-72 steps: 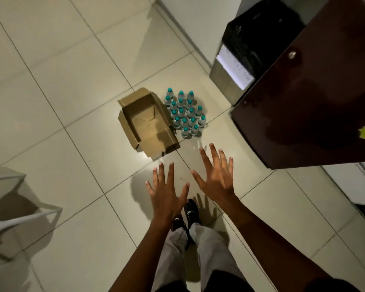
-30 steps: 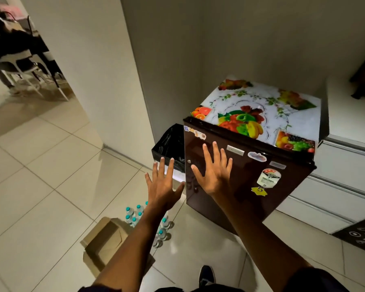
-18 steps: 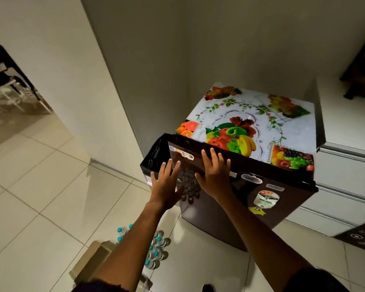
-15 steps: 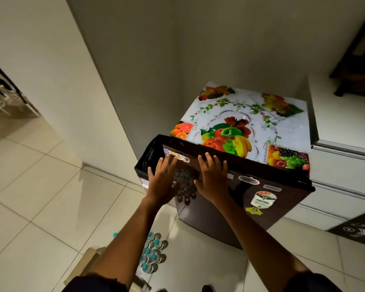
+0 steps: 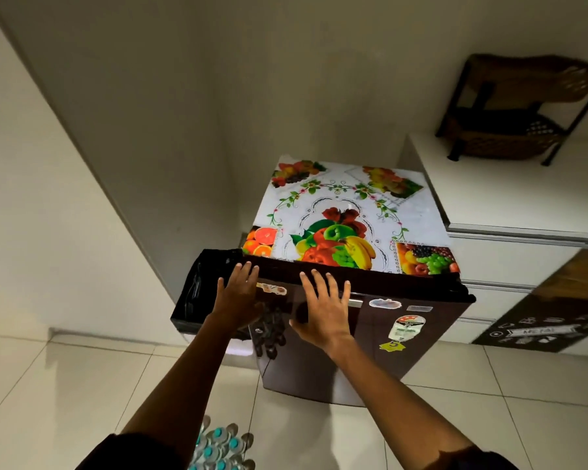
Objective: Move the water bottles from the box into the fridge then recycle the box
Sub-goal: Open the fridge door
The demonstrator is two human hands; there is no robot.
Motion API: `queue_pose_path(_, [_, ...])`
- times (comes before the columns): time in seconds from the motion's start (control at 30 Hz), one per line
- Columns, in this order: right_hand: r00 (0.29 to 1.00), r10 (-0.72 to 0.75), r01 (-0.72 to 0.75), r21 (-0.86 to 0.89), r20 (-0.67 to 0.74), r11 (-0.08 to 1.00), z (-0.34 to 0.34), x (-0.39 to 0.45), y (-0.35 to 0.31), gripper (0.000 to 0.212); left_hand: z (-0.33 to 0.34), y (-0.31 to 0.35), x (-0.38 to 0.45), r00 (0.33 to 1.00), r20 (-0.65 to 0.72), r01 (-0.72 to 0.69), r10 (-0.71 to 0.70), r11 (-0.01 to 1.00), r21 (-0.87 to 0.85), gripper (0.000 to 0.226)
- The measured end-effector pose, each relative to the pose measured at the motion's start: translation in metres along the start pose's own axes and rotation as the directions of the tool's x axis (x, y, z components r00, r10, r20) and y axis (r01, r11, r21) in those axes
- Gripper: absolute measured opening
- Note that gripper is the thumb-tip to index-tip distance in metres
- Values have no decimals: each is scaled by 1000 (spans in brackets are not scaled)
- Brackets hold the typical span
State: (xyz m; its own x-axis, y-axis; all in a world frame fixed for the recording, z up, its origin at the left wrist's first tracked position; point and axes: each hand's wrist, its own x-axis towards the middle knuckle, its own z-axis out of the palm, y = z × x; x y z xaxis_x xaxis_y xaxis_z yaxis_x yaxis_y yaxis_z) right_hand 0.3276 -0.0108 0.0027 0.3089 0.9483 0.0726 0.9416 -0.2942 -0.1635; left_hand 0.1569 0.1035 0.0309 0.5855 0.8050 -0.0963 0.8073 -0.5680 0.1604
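A small dark-brown fridge point(image 5: 418, 354) stands against the wall with its door closed and a fruit-print cover point(image 5: 347, 215) on top. My left hand point(image 5: 240, 296) is spread open at the door's upper left corner, fingertips at the top edge. My right hand point(image 5: 321, 310) lies flat and open on the door front, to the right of the left one. Several water bottles with teal caps point(image 5: 219, 446) stand on the floor at the bottom edge, partly hidden by my left arm. The cardboard box is out of view.
A bin lined with a black bag point(image 5: 201, 293) stands directly left of the fridge. White drawers point(image 5: 510, 262) with a dark wicker rack point(image 5: 510, 106) on top are to the right. A wall corner point(image 5: 92, 184) juts out on the left. The floor is pale tile.
My view has lifted from the box and bottles on the floor to the fridge. Both open hands have moved forward and up to the fridge door's top.
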Motion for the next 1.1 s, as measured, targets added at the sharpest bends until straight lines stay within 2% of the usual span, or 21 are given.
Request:
queue_pose_path(0.23, [986,124,-110,-120,115,987,-10,4,-19,106,-3,-3,3,1000,11,-25,25,999,43,97])
queue_pose_path(0.4, [976,160,-139,-143,149,980,-19,2,-27,106,-10,-5,0,997,74,-8,11,999,-34,93])
queue_pose_path(0.63, [968,211,-186,-169,139,968,-16,-15,-36,105,6,-1,-30,1000,-4,-2,1,997,-76,101])
queue_pose_path(0.93, [974,186,-163,-175,127,971,-12,-52,-41,104,18,16,-83,997,-47,66,-68,997,-47,104])
queue_pose_path(1.1, [972,159,-146,-85,171,986,-20,-84,-39,103,23,31,-121,993,-57,102,-104,994,-26,103])
